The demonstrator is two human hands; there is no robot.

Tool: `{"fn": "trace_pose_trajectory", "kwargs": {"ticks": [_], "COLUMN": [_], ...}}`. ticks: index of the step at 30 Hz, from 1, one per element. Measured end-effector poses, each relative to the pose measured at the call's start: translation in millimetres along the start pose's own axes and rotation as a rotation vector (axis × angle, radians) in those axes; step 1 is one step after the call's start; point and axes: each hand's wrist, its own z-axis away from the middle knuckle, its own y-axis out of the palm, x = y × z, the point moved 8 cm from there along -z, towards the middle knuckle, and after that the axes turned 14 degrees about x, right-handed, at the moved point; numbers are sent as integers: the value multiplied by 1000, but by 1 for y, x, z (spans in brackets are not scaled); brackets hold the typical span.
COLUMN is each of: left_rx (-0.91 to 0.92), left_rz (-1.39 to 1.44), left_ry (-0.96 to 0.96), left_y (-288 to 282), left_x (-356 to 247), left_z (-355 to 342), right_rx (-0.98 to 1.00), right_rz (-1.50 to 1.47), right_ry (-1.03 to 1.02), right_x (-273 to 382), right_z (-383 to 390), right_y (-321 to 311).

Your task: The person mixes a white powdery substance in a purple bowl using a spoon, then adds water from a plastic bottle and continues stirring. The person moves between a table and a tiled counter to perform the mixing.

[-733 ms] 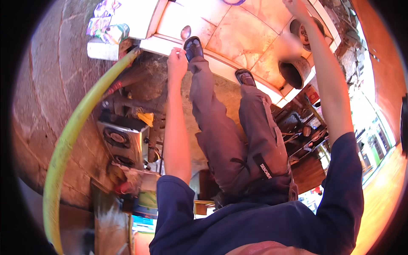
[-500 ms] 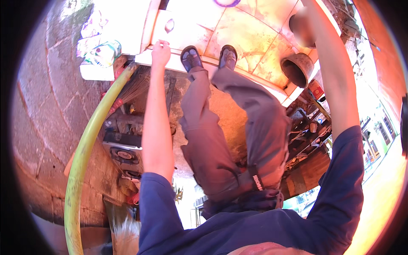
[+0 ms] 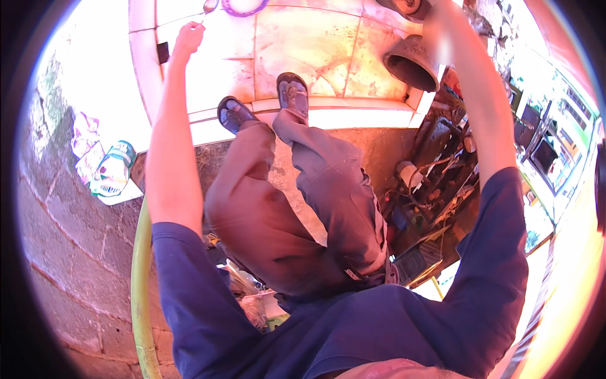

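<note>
My left hand (image 3: 188,39) is closed around the handle of a metal spoon (image 3: 210,6), above pale tiles near the top edge. Just right of the spoon is a round thing with a purple rim (image 3: 243,12), cut off by the frame. My right hand (image 3: 437,22) is at the upper right, smeared and partly out of frame, so its fingers cannot be read. Beside it is a dark round vessel (image 3: 410,5), also cut off; whether the hand grips it is unclear. Below that, a dark pot (image 3: 410,66) lies tilted with its mouth toward me.
My sandalled feet stand by the white edge of the tiled platform (image 3: 303,44). A green and white packet (image 3: 115,167) lies on the left beside a block wall (image 3: 76,252). A yellow-green pole (image 3: 142,290) rises at lower left. Cluttered wooden racks (image 3: 442,170) stand at right.
The whole view has shifted as my body turned and leaned. My left hand, with the spoon, is now closer to the purple rim. The dark vessel by my right hand shows more of its top.
</note>
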Motion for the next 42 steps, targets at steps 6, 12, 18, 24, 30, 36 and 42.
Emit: {"fn": "trace_pose_trajectory", "kwargs": {"ticks": [6,12,18,24,30,36,42], "left_rx": [332,630,555,471,468,386,243], "left_rz": [-168,-464,-806,-827,-676,-685,-611], "left_ry": [-193,-193,-108,209,284,257,319], "left_y": [-12,-1,-35,-15,-26,-92,-95], "left_x": [6,-54,-145,-246,-259,-188,-145], "left_z": [-50,-77,-108,-103,-76,-94,-71], "right_rx": [632,251,201,43,261,275,111], "right_rz": [206,368,527,469,717,700,333], "right_ry": [612,922,756,717,646,377,475], "right_x": [-123,-151,-187,-257,-223,-150,-146], "right_z": [196,293,230,231,202,169,160], "right_y": [211,255,227,269,304,275,277]}}
